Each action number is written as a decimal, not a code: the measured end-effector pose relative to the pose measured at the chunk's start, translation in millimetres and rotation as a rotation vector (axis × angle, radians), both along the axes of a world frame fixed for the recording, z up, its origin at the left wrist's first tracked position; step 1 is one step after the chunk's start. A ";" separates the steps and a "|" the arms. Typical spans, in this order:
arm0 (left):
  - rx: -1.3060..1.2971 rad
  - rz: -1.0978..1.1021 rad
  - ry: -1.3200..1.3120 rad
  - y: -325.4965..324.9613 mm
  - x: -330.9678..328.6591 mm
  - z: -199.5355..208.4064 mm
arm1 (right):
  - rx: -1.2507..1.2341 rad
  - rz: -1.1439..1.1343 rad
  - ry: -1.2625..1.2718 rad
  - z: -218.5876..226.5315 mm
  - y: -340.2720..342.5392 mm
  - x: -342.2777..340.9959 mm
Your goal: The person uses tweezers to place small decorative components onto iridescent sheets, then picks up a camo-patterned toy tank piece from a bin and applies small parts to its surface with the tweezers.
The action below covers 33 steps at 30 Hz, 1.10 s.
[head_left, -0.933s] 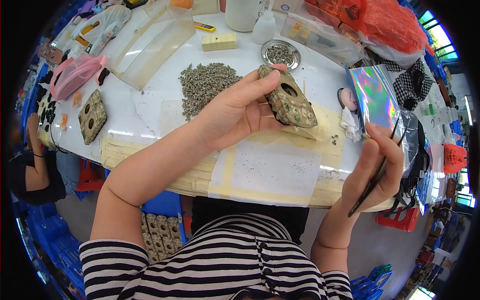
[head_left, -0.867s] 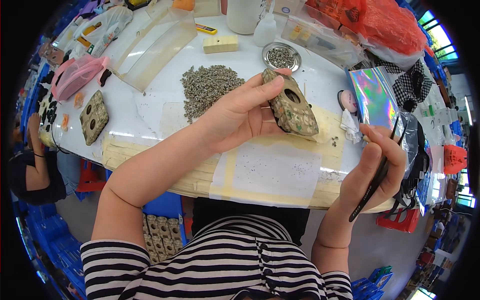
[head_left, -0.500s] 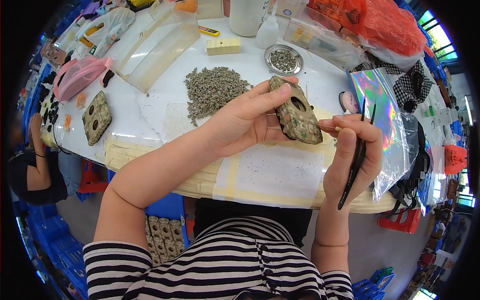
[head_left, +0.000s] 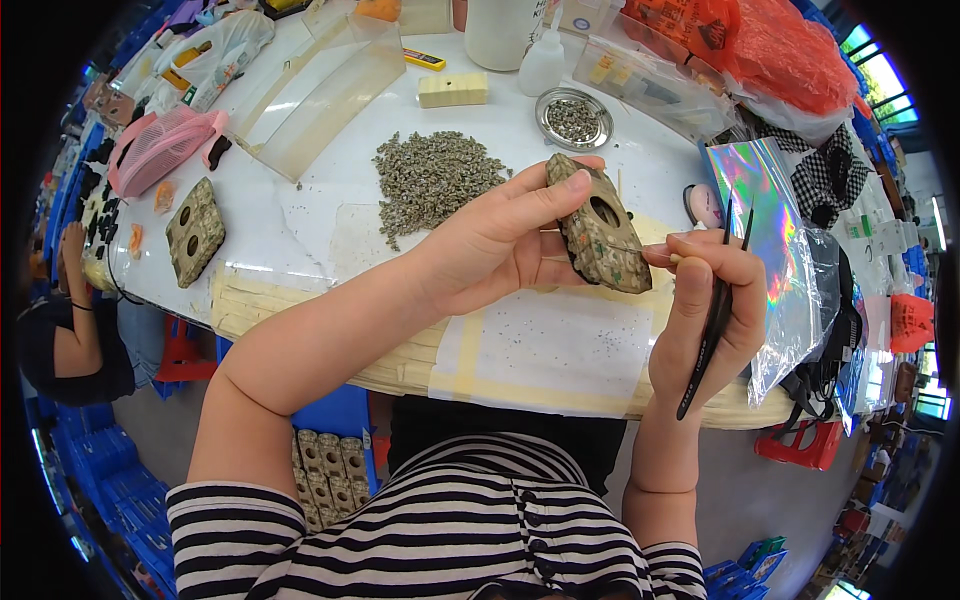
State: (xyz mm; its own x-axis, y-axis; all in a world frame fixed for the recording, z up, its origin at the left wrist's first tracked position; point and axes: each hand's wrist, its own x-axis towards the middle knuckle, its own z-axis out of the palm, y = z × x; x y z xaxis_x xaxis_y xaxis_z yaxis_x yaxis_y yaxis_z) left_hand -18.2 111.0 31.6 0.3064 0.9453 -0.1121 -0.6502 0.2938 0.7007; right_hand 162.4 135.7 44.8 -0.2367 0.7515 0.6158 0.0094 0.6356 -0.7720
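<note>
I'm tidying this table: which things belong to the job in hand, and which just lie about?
In the job, apparently:
camouflage-patterned holed block, left hand
slim black tweezers and thin pick, right hand
likely, heap of small greyish pieces; round silvery dish of similar ones

Lying about, it seems:
slim yellow cutter
pink mesh item
red plastic bag

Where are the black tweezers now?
The black tweezers are in the head view's right half, held in the right hand, pointing up in front of the iridescent bag.

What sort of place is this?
Probably a hand-assembly workshop: a heap of tiny metallic-looking pieces on the table, black tweezers in the right hand, rows of mottled, holed cases below.
</note>
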 end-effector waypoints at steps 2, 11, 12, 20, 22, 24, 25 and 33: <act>-0.004 -0.002 0.001 -0.5 -0.3 1.5 | -0.003 -0.008 -0.005 -0.4 -0.1 0.0; -0.005 0.009 0.003 -0.5 -0.2 0.1 | -0.003 0.009 0.007 -1.4 0.7 -0.3; -0.007 0.011 0.009 -0.4 -0.4 0.3 | -0.009 0.011 0.035 -1.4 1.2 -0.5; -0.001 0.079 -0.013 2.9 -1.9 -1.6 | 0.157 -0.391 -0.237 -2.0 6.0 29.2; 0.010 0.099 -0.015 4.3 -4.1 -4.1 | 0.227 -0.426 -0.319 -7.4 8.6 26.3; 0.008 0.122 -0.033 5.9 -6.7 -7.6 | 0.322 -0.396 -0.435 -8.3 10.7 23.7; 0.014 0.151 -0.054 6.7 -6.8 -6.1 | 0.311 -0.386 -0.456 -10.1 11.6 22.0; 0.041 0.209 -0.102 9.5 -7.3 -8.5 | 0.230 -0.316 -0.421 -15.5 -2.0 23.6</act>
State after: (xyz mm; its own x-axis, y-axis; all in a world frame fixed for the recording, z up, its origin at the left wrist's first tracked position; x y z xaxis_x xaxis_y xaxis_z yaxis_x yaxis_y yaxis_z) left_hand -25.6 120.5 23.1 0.1111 0.9925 -0.0510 -0.7621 0.1180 0.6367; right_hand 186.0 133.7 29.3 -0.2829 0.6836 0.6728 0.5028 0.7031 -0.5028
